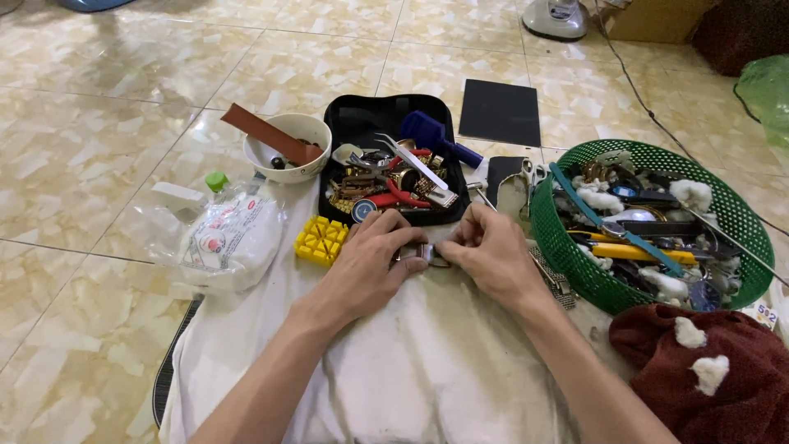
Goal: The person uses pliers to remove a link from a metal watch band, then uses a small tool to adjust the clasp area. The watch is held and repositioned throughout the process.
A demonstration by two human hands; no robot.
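Observation:
My left hand (371,261) and my right hand (491,252) meet over a white cloth (411,362) on the floor. Together they pinch a small metal watch part (426,252) between the fingertips; most of it is hidden by the fingers. Just beyond them lies an open black case (345,123) filled with watch pieces, red-handled pliers, tweezers and a blue tool. A yellow plastic holder block (320,239) sits beside my left hand. A metal watch band (552,275) lies by my right wrist.
A green mesh basket (740,214) of tools and cotton stands at the right. A white bowl (306,127) with a brown strap is at the back left, next to a plastic bag (226,238). A dark red cloth (707,386) lies at the lower right, a black square pad (500,111) behind.

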